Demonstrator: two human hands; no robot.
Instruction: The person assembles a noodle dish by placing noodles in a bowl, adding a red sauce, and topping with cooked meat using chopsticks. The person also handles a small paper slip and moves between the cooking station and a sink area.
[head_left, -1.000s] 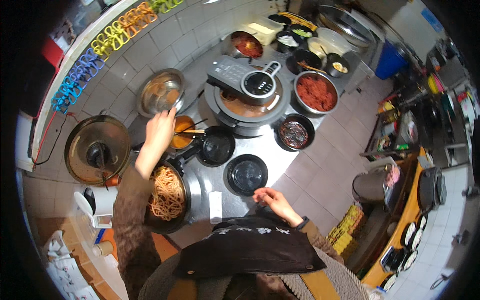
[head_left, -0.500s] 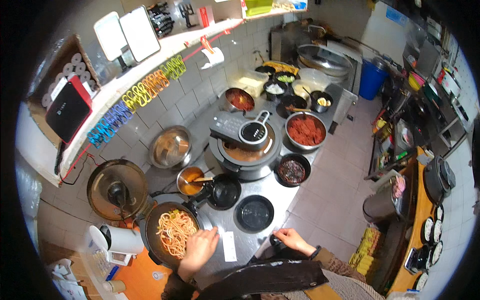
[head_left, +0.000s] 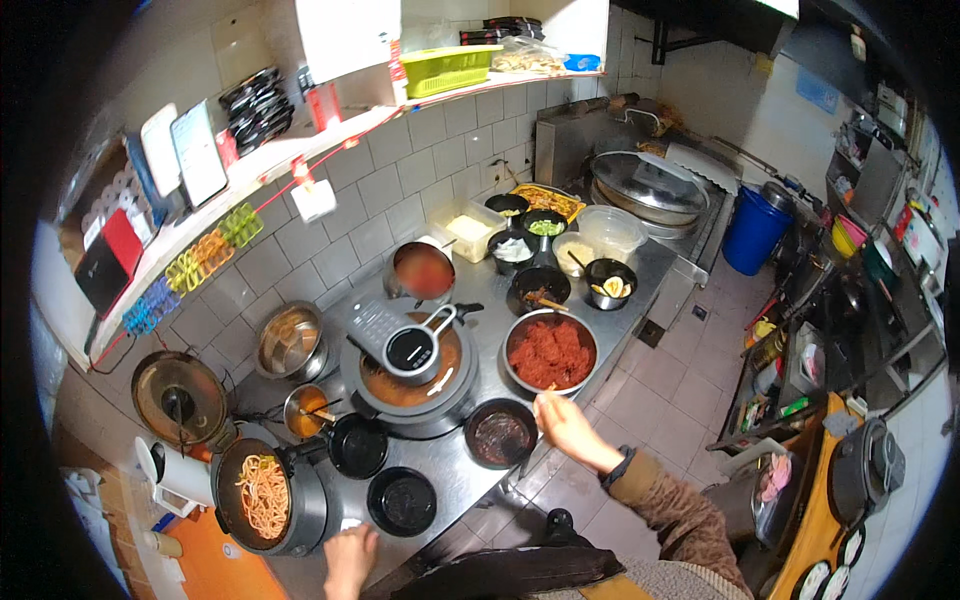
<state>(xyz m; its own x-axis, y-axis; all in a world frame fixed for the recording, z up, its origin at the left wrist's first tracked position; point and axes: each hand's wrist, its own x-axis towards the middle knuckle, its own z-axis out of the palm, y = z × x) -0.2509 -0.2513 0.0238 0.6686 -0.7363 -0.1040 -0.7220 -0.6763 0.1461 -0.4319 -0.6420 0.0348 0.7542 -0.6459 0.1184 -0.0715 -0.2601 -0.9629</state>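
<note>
Evidently, the dark sauce bowl (head_left: 473, 433) is set upright on the steel counter (head_left: 452, 482), near its edge, just below the steel bowl (head_left: 519, 387) that is filled with a coarse red mixture (head_left: 550, 355). By its look, the dark bowl may be judged rigid and fairly light, easily lifted with one hand, though its weight cannot be read for certain. Its wall is likely to be stiff rather than fragile; slipperiness should be expected wherever the rim has been wetted by the dark sauce (head_left: 503, 437). It is best grasped at the outer wall, with the thumb kept outside the rim, and held level so that nothing is spilled. A round black form is seen, with a broad mouth and a glossy, reddish-brown content by which the base is covered. The right hand (head_left: 568, 432) is held just beside it, toward the steel bowl, with fingers bent and narrowly gathered; whether anything is pinched or touched cannot be told. The left hand (head_left: 350, 562) is held low, near a small white item (head_left: 351, 523) and an empty black bowl (head_left: 402, 502); its fingers are loosely curled, and whether anything is gripped there cannot be told either.
</note>
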